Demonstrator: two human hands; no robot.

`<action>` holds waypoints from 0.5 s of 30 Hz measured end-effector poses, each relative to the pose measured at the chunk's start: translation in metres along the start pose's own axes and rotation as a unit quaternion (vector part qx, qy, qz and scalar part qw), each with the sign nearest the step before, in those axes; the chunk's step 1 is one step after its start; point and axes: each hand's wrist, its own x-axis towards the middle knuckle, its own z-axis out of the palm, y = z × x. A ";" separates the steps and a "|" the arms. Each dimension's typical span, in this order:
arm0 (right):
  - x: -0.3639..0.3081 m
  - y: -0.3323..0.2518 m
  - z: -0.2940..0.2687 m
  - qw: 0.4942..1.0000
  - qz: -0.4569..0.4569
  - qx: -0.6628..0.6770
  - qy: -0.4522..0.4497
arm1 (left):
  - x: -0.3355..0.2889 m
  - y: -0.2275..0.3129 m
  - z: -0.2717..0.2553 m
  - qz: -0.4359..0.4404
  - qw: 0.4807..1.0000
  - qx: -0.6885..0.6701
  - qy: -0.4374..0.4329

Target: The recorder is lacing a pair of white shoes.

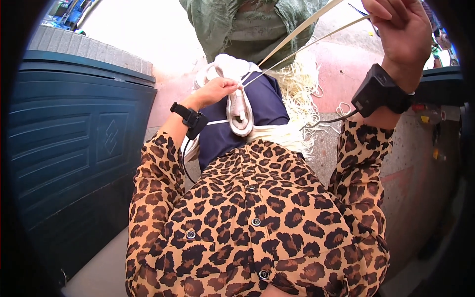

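A white shoe (240,119) rests on my lap, its opening turned toward me. My left hand (220,93) is closed in a pinch at the shoe's far end, where the laces come out; whether the fingertips grip shoe or lace is hard to make out. Up at the far right, my right hand (403,27) is closed on a cream shoelace (307,27), whose two strands stretch taut from the shoe. Another white shoe-like item (227,64) lies just beyond my left hand, partly hidden. Across my lap lies a bundle of cream laces (277,136).
Beyond my knees stands a bulky green sack (247,29). Loose cream laces (299,94) hang and pile to the right over the tiled floor (341,84). A dark blue panelled door (79,128) stands at the left. Cables run from the devices strapped to my wrists.
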 end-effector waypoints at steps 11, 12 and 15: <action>-0.008 0.087 -0.074 0.950 0.150 -0.241 0.128 | -0.068 0.038 -0.066 0.097 0.950 -0.276 0.112; -0.022 0.102 -0.074 0.914 0.202 -0.328 0.124 | -0.082 0.042 -0.091 0.149 0.924 -0.326 0.132; -0.079 0.163 -0.088 0.822 0.372 -0.420 0.098 | -0.139 0.045 -0.162 0.288 0.808 -0.494 0.146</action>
